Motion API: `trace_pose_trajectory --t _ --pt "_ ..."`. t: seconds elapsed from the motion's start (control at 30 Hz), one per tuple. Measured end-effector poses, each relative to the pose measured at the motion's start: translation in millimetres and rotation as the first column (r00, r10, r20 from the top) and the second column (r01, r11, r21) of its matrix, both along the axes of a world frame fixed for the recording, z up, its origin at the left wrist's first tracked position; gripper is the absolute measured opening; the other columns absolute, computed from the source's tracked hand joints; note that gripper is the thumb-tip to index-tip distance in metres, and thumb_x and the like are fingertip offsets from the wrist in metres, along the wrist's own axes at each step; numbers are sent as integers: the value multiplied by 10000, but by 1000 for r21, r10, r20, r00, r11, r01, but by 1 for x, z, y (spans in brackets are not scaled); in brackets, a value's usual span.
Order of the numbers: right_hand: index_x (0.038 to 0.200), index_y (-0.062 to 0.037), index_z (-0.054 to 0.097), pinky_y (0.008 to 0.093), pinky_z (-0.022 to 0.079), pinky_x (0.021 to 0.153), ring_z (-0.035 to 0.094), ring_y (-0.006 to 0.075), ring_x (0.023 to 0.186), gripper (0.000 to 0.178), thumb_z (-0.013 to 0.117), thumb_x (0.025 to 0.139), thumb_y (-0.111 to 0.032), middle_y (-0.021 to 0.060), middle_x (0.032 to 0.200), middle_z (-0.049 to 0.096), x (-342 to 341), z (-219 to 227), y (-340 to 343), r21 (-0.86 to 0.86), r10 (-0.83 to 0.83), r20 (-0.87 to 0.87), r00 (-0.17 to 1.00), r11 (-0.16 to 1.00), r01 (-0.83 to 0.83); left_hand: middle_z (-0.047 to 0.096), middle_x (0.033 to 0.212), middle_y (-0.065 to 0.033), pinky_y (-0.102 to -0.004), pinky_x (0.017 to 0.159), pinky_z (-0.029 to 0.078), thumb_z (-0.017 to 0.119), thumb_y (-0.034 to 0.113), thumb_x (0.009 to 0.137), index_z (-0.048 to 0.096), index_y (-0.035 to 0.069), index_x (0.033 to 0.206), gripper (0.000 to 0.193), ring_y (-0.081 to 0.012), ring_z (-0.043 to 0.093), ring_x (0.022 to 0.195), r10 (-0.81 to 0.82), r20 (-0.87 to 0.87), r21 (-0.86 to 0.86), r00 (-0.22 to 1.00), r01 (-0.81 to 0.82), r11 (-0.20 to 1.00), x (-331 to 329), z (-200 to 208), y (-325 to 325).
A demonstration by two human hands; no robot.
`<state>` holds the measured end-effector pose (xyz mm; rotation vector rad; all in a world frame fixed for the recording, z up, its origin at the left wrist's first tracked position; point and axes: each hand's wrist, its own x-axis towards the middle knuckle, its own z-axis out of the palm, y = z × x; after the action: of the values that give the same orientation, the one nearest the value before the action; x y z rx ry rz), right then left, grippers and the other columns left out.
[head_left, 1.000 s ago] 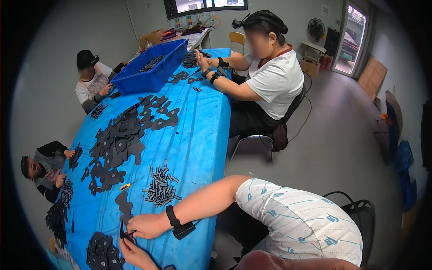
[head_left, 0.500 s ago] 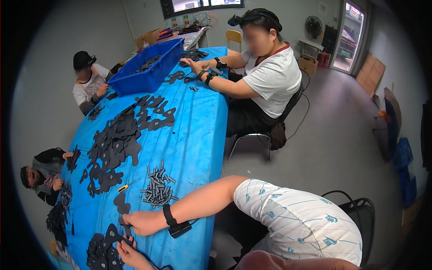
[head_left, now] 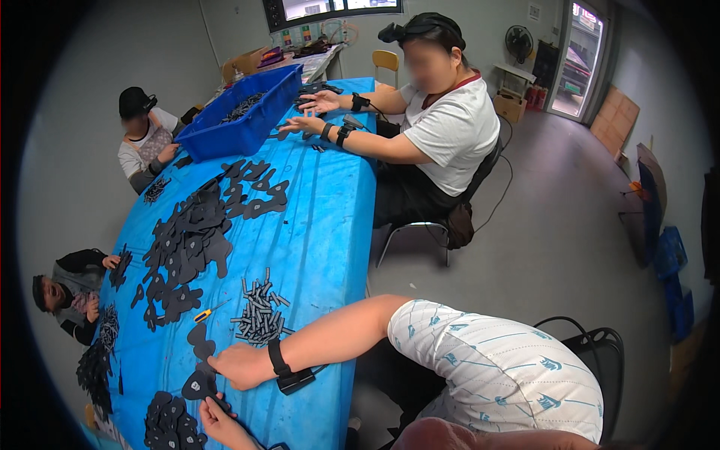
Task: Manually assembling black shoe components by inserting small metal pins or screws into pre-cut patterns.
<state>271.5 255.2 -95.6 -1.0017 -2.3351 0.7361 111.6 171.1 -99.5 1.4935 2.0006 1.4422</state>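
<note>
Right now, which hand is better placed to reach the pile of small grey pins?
Probably the right hand: it lies just below the grey pins, while the left hand sits lower, by the black flat piece.

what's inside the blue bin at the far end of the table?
The blue bin holds a heap of small dark pieces, seen over its rim. Its walls hide everything lower down.

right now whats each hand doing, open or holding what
left hand: fingers on a flat black piece, grip unclear.
right hand: pressed on the same black piece, closure cannot be told.
</note>
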Motion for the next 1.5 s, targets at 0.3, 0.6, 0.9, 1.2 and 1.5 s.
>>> trace_pose_trajectory --t 0.3,0.6,0.9,1.2,1.5 --pt "1065 111 514 446 486 672 628 371 825 433 617 678 -54 219 847 635 -5 -4 4 39 14 8 1000 999 -15 630 791 -87 -243 581 452 554 234 938 618 -17 937 259 -138 564 669 -63 157 -120 986 83 989 -39 -36 20" --pt "1002 72 517 453 477 709 607 381 879 355 631 713 -100 231 926 608 2 3 1 24 -14 -90 996 1000 16 519 1028 -107 -303 744 395 536 130 917 544 -15 1083 220 -171 462 836 104 -114 155 988 -86 984 -17 -24 12" --pt "1034 -5 538 349 482 730 561 287 879 322 646 801 -199 138 962 554 63 90 -103 541 325 -432 841 840 -47 561 1081 -173 -396 892 405 566 45 830 561 -22 1102 280 -318 517 1024 -352 -510 -7 785 405 914 60 43 -40" --pt "1428 24 134 203 416 539 480 58 590 672 531 905 -116 36 760 607 232 80 -98 -187 -207 -978 19 917 353 631 1017 -140 -333 860 466 591 18 832 551 -7 1178 349 -231 614 943 -574 -317 -76 755 583 809 125 77 -99" --pt "1377 46 324 617 137 1067 160 433 1386 762 543 876 -485 254 1453 270 177 93 -234 252 134 -60 989 961 -115 535 1224 -214 -515 996 328 629 194 800 514 -2 1230 487 -397 484 1144 -538 -706 -177 460 621 764 170 64 -128"
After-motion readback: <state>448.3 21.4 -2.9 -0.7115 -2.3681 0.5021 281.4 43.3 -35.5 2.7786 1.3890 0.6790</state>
